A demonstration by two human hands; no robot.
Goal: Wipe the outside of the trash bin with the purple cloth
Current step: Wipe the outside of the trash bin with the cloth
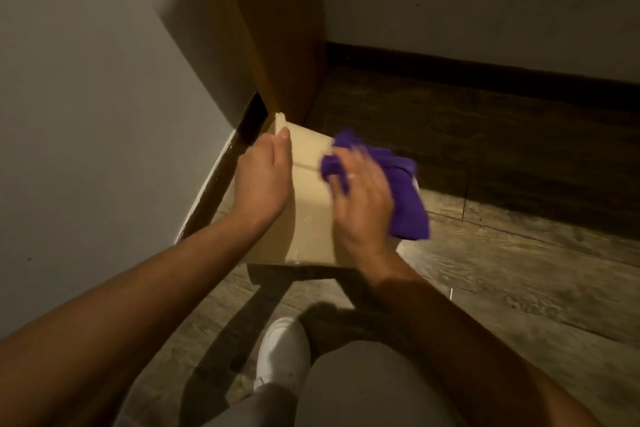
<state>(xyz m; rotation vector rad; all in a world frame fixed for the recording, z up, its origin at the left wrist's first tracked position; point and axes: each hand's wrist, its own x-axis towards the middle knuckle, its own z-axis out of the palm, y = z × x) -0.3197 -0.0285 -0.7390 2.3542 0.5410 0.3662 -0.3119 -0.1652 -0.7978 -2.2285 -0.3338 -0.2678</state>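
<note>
Where the wood-grain plank floor [502, 263] met the pale wall [86, 97], the beige trash bin [310, 204] stood in a dim corner; it sat just beside the dark baseboard [221, 177] that ran along the foot of that wall, and just in front of an upright brown wooden panel [277, 28] rising behind it. Beyond the bin, the floor fell into deep shadow toward a second wall [485, 3] with its own dark skirting; nearer than the bin, the planks caught a warmer light and carried the shadows of the arms. The left hand [263, 180] was cupped against the bin's left side, fingers together, thumb reaching up to its top corner; the right hand [360, 198] lay flat over the bin's right side, fingers spread and blurred, pressing the bunched purple cloth [401, 191] against the surface, with the cloth spilling past the fingers on the far side of the bin. Below the bin, toward the camera, a white shoe [282, 354] rested on the planks beside a bent knee in light trousers [363, 388].
</note>
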